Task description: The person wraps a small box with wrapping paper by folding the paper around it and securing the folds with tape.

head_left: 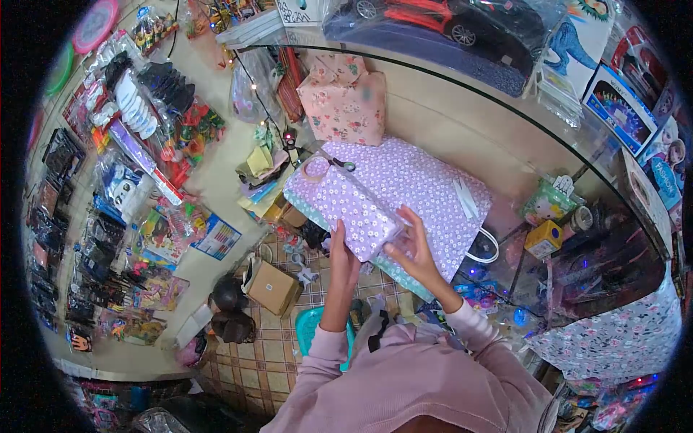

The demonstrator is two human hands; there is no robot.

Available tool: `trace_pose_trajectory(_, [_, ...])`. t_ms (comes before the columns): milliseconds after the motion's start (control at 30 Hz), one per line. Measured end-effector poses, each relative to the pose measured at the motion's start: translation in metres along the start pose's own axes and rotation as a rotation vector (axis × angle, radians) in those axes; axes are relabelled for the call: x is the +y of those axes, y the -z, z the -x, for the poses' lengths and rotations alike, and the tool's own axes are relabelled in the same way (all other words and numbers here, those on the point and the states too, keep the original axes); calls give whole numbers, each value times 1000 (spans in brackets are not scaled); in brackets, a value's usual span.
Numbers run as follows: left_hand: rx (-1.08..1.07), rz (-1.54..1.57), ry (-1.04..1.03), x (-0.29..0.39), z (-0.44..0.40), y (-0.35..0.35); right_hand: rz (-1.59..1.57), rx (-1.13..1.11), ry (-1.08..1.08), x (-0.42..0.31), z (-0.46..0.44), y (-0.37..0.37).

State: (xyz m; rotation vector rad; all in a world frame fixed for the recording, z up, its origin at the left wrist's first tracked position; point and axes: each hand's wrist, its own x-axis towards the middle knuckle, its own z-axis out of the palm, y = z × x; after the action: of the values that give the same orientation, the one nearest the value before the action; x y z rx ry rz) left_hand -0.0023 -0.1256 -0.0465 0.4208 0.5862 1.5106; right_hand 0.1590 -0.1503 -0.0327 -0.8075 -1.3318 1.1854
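A box wrapped in lilac paper with white flowers [355, 211] is tilted up between my two hands. At its near left side, my left hand [344, 254] holds the edge with the fingers pressed along it. My right hand [416, 252] grips the right end, thumb and fingers on either side of the corner. Beneath lies a larger spread of the same flowered paper [426, 180]. Just beyond the box are scissors [342, 164] and a roll of tape [306, 176]. White strips [466, 199] rest on the paper to the right.
A pink flowered package [345, 101] stands behind the paper. A glass shelf edge [462, 76] curves above it, carrying a boxed toy car [440, 22]. A cardboard box [273, 286] and a teal stool [310, 330] are below at the left. Packaged goods [137, 108] hang on the left wall.
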Motion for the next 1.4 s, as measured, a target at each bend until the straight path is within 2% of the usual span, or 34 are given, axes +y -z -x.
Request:
trace_pose_trajectory(300, [104, 28, 161, 13, 14, -20, 182, -113, 113, -9, 2, -8])
trace_pose_trajectory(500, [-17, 29, -55, 6, 20, -2, 123, -124, 144, -16, 10, -9])
trace_pose_trajectory(600, [32, 55, -119, 7, 32, -2, 145, -138, 103, -12, 13, -6])
trace_pose_trajectory(667, [110, -131, -150, 6, 38, -9, 89, -149, 43, -13, 15, -7])
trace_pose_trajectory(700, [146, -224, -166, 5, 40, -11, 99, -133, 44, -12, 15, -8])
trace_pose_trajectory(833, [-8, -497, -231, -1, 38, -7, 126, -54, 10, -6, 21, -11])
trace_pose_trajectory(933, [-24, -603, -200, -10, 36, 3, 137, 5, -51, 5, 21, -6])
trace_pose_trajectory(967, [52, -656, -154, -14, 37, 3, 142, 22, -76, 10, 22, -3])
trace_pose_trajectory(1167, [-4, -631, 77, -18, 36, 11, 81, 97, -283, 43, 20, 20])
trace_pose_trajectory(1267, [-4, -634, 73, -40, 24, 44, -3, 330, -200, 80, 19, 32])
trace_pose_trajectory(1300, [15, -667, 62, -47, 19, 58, -30, 300, -219, 68, 16, 35])
trace_pose_trajectory(1400, [117, -651, 46, -34, 35, 29, 76, 326, -191, 68, 2, 53])
